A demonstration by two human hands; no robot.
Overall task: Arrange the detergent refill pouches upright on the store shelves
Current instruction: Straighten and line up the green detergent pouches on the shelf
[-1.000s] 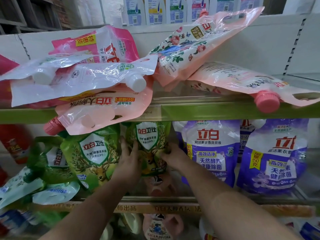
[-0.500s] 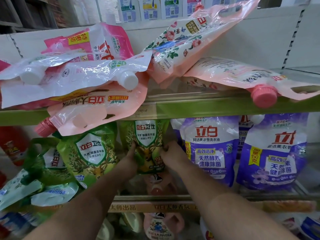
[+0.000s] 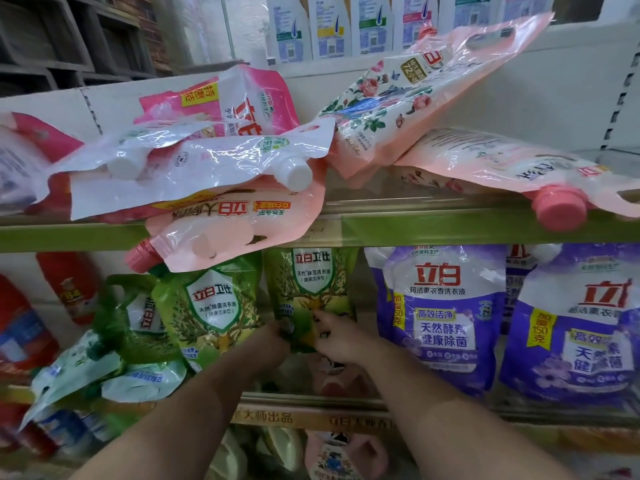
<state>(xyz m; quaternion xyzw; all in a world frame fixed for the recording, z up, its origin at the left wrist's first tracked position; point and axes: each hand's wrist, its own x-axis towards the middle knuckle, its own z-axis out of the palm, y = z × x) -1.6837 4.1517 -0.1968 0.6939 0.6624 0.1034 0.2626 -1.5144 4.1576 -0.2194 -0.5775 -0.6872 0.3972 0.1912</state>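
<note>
A green detergent pouch stands upright on the middle shelf, its top under the green shelf edge. My left hand grips its lower left corner and my right hand grips its lower right. A second green pouch stands just left of it. Two purple pouches stand upright to the right. On the shelf above, pink pouches lie flat or tilted in a heap.
Pale green pouches lie tumbled at the lower left beside red bottles. A pink cap hangs over the upper shelf's edge. More pouches sit on the shelf below. White bottles line the top.
My hands have slid down the green pouch from its middle to its lower corners, and the pouch has moved back under the upper shelf edge. The view has shifted slightly downward.
</note>
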